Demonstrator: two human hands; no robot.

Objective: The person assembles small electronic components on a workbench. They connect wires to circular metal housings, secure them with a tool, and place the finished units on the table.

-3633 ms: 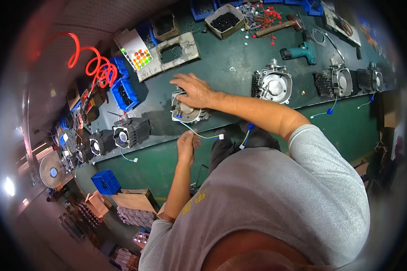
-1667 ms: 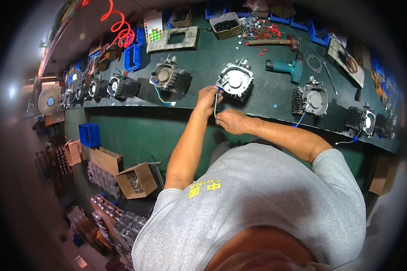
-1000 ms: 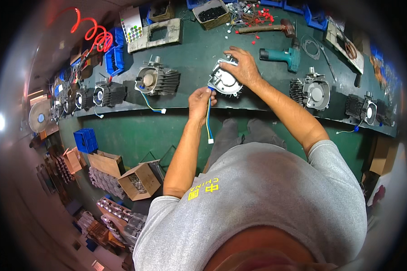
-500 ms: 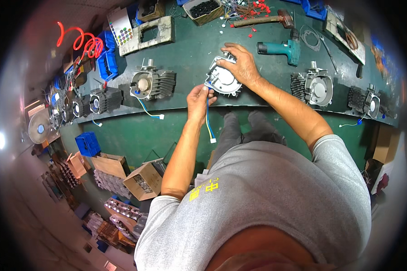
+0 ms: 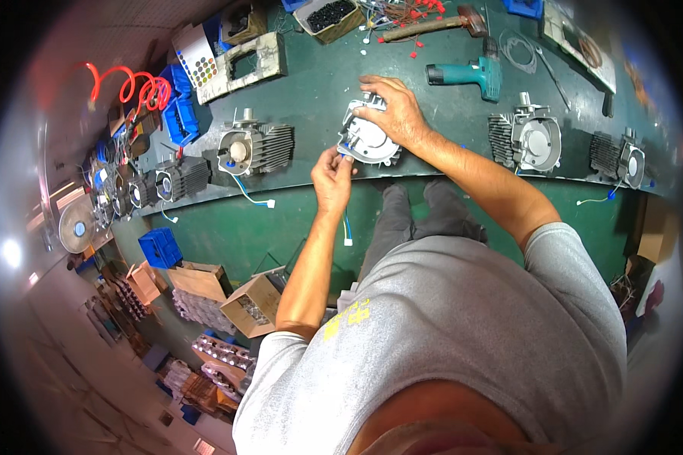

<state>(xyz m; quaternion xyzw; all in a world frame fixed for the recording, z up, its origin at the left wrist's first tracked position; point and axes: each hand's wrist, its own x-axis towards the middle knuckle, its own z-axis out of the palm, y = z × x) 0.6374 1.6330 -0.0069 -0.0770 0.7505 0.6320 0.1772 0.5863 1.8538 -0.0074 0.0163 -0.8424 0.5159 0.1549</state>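
Note:
A silvery cast-metal motor housing [image 5: 372, 139], its round cavity facing up, rests near the bench's front edge. My right hand [image 5: 400, 114] is wrapped over its upper right side, fingers curled round the neck at the top. At the lower left rim, my left hand [image 5: 334, 179] pinches a bundle of thin wires close to a small blue part. Below the fingers these blue and yellow wires [image 5: 347, 227] hang past the edge, ending in a white connector. The pinched stretch is partly hidden by my fingers.
Finned housings stand on either side, one at left [image 5: 256, 148] and one at right [image 5: 525, 138]. Behind lie a teal cordless drill [image 5: 467, 73], a hammer [image 5: 432, 28], a wrench [image 5: 554, 80] and a box of black parts [image 5: 330, 19]. Blue bins [image 5: 180, 114] stand at left.
My left hand has shifted up against the rim, and less wire shows below it. My right hand still grips the housing. The whole view has shifted slightly.

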